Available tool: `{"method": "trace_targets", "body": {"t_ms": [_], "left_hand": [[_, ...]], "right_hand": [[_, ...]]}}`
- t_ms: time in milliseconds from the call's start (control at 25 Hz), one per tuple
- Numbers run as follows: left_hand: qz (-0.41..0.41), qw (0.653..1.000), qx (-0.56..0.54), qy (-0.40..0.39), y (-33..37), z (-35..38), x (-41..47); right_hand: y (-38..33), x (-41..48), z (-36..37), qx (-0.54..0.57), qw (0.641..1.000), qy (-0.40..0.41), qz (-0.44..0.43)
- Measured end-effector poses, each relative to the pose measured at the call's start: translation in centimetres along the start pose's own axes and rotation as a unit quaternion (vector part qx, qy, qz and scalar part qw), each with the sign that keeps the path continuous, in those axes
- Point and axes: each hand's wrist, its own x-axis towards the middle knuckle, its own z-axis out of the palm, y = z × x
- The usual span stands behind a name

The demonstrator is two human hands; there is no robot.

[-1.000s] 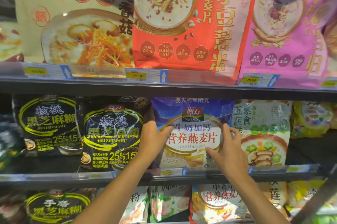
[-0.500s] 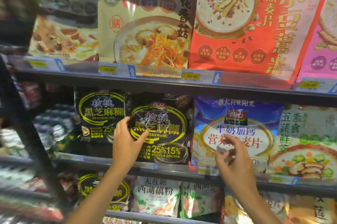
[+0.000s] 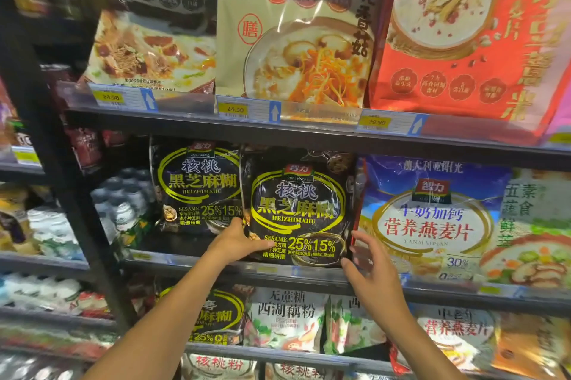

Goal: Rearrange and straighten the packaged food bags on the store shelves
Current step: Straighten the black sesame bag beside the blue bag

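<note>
A black sesame-paste bag (image 3: 298, 206) with yellow lettering stands at the front of the middle shelf (image 3: 309, 274). My left hand (image 3: 239, 242) grips its lower left corner, thumb across the front. My right hand (image 3: 372, 268) is at the bag's lower right edge, fingers spread and curled, fingertips touching or nearly touching it. A second black sesame bag (image 3: 197, 185) stands behind and to the left. A blue oatmeal bag (image 3: 432, 215) stands right beside it on the right.
A black upright post (image 3: 52, 144) borders the shelf bay on the left, with bottled goods beyond. Large porridge bags (image 3: 296, 39) fill the shelf above. More bags (image 3: 287, 317) sit on the shelf below. A vegetable-print bag (image 3: 534, 225) stands at far right.
Both hands left the blue oatmeal bag and moved left to the front black sesame bag. The left hand took hold of its corner; the view shifted left and closer.
</note>
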Motion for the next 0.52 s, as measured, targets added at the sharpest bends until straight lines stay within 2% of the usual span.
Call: {"method": "trace_targets", "body": {"t_ms": [200, 440, 520], "left_hand": [[0.065, 0.991, -0.115, -0.015, -0.3, -0.7, 0.3], [0.103, 0.989, -0.093, 0.056, 0.8, -5.0, -1.7], [0.107, 0.986, -0.112, 0.058, 1.2, -6.1, -2.7]], "right_hand": [[-0.9, -0.3, 0.7, 0.03, 0.999, 0.009, 0.03], [-1.1, 0.8, 2.3, 0.046, 0.997, 0.038, 0.052], [-1.7, 1.3, 3.0, 0.066, 0.995, 0.048, 0.058]]}}
